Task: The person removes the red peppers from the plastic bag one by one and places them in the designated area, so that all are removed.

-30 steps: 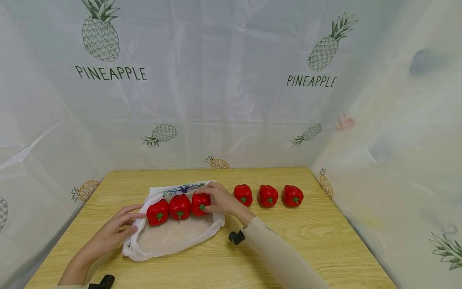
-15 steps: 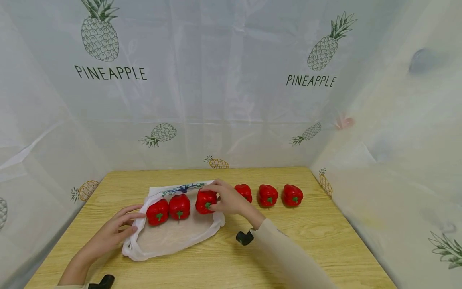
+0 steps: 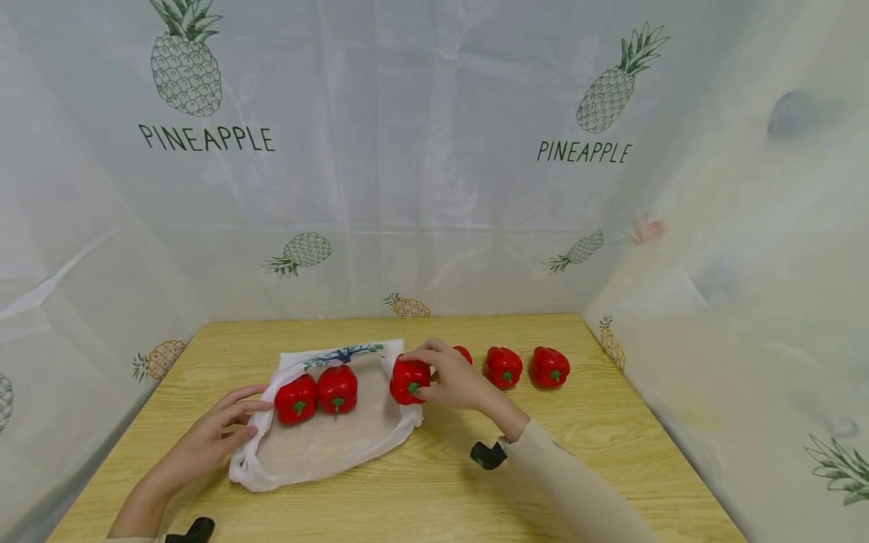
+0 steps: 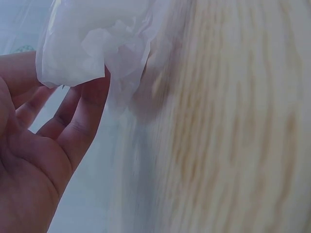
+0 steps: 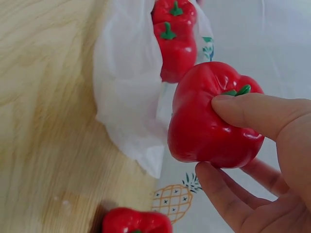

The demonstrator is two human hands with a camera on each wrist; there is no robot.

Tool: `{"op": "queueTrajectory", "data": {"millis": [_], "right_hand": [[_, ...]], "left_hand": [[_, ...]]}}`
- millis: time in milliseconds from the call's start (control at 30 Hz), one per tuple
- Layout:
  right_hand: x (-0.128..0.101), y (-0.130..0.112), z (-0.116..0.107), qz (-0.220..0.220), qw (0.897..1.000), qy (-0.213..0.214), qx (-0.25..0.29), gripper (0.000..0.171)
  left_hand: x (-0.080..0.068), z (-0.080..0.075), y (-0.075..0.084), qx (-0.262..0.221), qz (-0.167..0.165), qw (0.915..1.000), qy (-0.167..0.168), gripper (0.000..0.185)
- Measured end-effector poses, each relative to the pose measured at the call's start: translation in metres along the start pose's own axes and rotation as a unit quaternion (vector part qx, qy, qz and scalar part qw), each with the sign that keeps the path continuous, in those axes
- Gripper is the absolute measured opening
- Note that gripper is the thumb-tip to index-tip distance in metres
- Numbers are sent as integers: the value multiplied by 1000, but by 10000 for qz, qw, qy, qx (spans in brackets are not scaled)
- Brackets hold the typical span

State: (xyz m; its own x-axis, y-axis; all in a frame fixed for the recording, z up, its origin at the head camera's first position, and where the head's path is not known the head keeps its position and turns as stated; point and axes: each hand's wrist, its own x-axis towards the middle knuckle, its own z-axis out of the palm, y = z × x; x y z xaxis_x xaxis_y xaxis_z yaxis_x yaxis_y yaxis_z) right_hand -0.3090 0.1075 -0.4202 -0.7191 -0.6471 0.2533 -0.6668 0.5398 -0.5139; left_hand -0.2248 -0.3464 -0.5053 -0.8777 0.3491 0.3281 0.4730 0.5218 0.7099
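My right hand (image 3: 456, 377) grips a red bell pepper (image 3: 409, 381) by its side, over the right rim of a white plastic bag (image 3: 326, 460). In the right wrist view the thumb lies beside the green stem of this pepper (image 5: 214, 131), and the fingers are under it. Two more red bell peppers (image 3: 296, 400) (image 3: 337, 389) sit side by side in the bag's mouth. At the bag's left edge, my left hand (image 3: 210, 437) touches the plastic with relaxed fingers. The bag's folds (image 4: 73, 43) hide the fingertips in the left wrist view.
On the wooden table (image 3: 577, 467), to the right of the bag, stand two red peppers (image 3: 503, 367) (image 3: 550, 367). A third pepper (image 3: 464, 354) is mostly behind my right hand. A pineapple-print curtain (image 3: 434, 166) encloses the back and sides.
My right hand has lifted the rightmost pepper from its place beside the other two and carried it right, to the bag's rim. The left hand has stayed still.
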Motion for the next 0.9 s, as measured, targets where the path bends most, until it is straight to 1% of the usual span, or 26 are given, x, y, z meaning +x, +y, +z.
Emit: {"op": "queueTrajectory", "data": {"millis": [267, 433, 633, 900], "right_hand": [[-22, 8, -6, -33, 9999, 96, 19, 53], [-34, 15, -8, 45, 9999, 109, 30, 54], [-48, 23, -9, 19, 9996, 285, 32, 54], [-65, 31, -10, 200, 9995, 195, 165, 54]], "left_hand": [[-1, -1, 1, 18, -102, 9999, -7, 35], [0, -1, 1, 31, -139, 9999, -7, 35], [0, -1, 3, 17, -78, 10000, 13, 36], [0, -1, 0, 70, -183, 9998, 1, 36]]}}
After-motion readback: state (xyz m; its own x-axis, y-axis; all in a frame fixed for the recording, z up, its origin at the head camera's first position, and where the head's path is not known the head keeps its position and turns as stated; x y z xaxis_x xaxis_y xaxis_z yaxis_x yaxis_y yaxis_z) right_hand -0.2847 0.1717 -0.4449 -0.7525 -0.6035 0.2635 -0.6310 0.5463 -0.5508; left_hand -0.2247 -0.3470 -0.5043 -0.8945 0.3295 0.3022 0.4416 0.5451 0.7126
